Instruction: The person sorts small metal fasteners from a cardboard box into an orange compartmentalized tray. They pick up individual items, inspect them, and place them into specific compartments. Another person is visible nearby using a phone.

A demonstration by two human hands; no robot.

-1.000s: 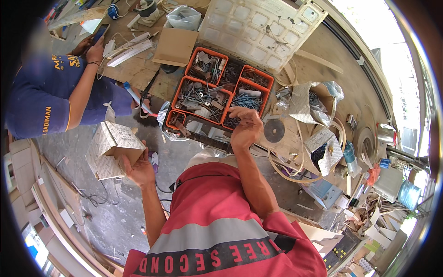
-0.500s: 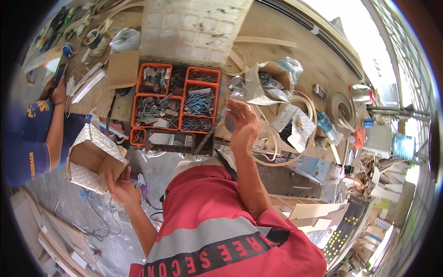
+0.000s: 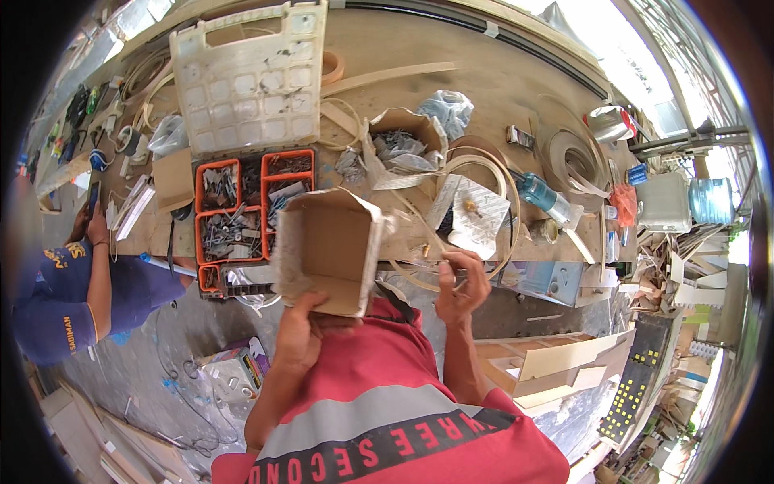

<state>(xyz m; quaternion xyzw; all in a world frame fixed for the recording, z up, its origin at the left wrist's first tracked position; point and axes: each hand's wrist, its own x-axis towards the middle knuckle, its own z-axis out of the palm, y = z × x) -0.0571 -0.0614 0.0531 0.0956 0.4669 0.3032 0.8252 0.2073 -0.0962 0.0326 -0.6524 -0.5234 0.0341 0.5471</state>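
Observation:
My left hand [image 3: 300, 337] grips the lower edge of an open cardboard box [image 3: 329, 246], its brown inside facing up. The box is in front of my chest and hides part of the orange compartment trays [image 3: 264, 211], which hold screws and small hardware. To the right of the box, my right hand [image 3: 463, 289] is raised near the table's front edge, fingers curled in toward the thumb. Whatever is between those fingers is too small to make out. Beyond my right hand lies a torn white carton piece [image 3: 476, 216] with small brass-coloured bits on it.
A translucent lid [image 3: 250, 85] stands up behind the trays. Another carton [image 3: 407, 153] with bagged hardware, coiled edging strips [image 3: 571, 157] and a blue bottle [image 3: 542, 196] are on the table [image 3: 387, 56]. At the left, a person in a blue shirt [image 3: 60, 294] holds a phone.
The cardboard box in my left hand has come from the far left to in front of me. My right hand has moved right and nearer, its fingers now curled. The view has shifted right.

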